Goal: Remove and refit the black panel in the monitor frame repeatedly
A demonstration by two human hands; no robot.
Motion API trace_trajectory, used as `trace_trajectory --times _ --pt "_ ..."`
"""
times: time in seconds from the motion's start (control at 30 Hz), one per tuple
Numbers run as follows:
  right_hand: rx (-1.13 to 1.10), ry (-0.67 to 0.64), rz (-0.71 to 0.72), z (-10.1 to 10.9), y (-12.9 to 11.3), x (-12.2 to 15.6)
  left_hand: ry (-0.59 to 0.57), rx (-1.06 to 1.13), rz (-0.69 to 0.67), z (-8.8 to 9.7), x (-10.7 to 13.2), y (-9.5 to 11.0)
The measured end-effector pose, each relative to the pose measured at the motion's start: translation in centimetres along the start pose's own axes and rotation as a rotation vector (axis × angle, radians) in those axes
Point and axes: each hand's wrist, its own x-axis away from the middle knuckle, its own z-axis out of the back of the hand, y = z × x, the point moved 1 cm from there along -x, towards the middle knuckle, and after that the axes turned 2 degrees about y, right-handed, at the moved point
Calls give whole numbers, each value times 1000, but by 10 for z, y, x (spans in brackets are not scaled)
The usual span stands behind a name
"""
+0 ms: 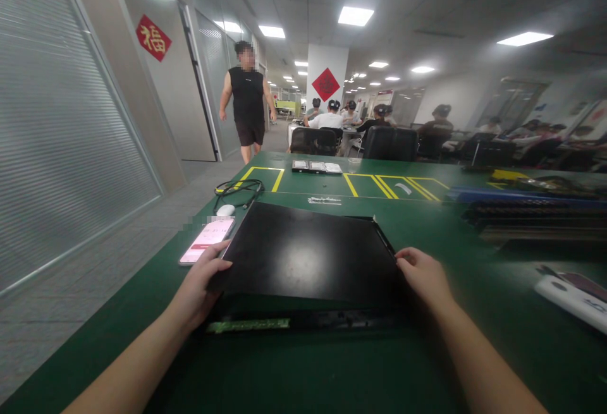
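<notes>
A flat black panel [303, 249] with a glossy spot of reflected light lies tilted between my two hands. My left hand [206, 284] grips its left edge, thumb on top and the other fingers partly hidden underneath. Thumb and fingertips of my right hand [422, 275] are pinched at the right edge, beside a thin dark rail [383, 237]. Below the near edge sits a long dark strip [351, 320], and a green circuit board [249, 325] shows at its left end. What lies beneath the panel is hidden.
On the green table [360, 370] are a lit phone [208, 240], a white mouse [226, 210], a coiled black cable [239, 191] and several hard drives [316, 167]. A white handheld tool [571, 300] lies right, near blurred dark parts [531, 212]. A person [247, 101] walks behind; others sit further back.
</notes>
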Motion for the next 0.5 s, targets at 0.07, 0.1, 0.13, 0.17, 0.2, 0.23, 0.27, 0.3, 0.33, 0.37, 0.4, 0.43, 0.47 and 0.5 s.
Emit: trace_trajectory --times 0.07,0.1,0.13,0.17,0.2,0.23,0.27,0.3,0.33,0.37,0.4,0.43,0.47,0.5 --pt "-4 6 7 0 1 0 18 -5 1 -1 0 0" --pt "-6 8 9 -1 1 0 20 -3 2 -1 0 1" --pt "-7 6 8 -1 1 0 19 -1 0 -1 0 1" --pt "-7 5 6 -1 1 0 17 2 -2 -1 0 1" --pt "-6 3 6 -1 1 0 13 3 -3 -1 1 1" --pt "-4 1 6 -2 1 -1 8 4 -4 -1 1 1" --pt "-3 0 8 -2 1 -1 3 4 -1 -1 1 1" --pt "-3 1 13 -2 1 -1 -1 4 0 -1 1 0" --pt "-2 2 18 -2 1 -1 -2 2 1 -1 1 0" --pt "-1 2 22 -2 0 -1 -1 1 -2 -1 1 0" --pt "1 1 25 -2 0 -1 3 -1 -8 0 1 0" --pt "2 0 24 -1 0 0 7 -2 -13 0 1 0" --pt "2 -4 21 -1 0 0 9 -1 -14 0 0 0" --pt "0 -8 16 -1 -1 0 6 3 -10 0 0 0"
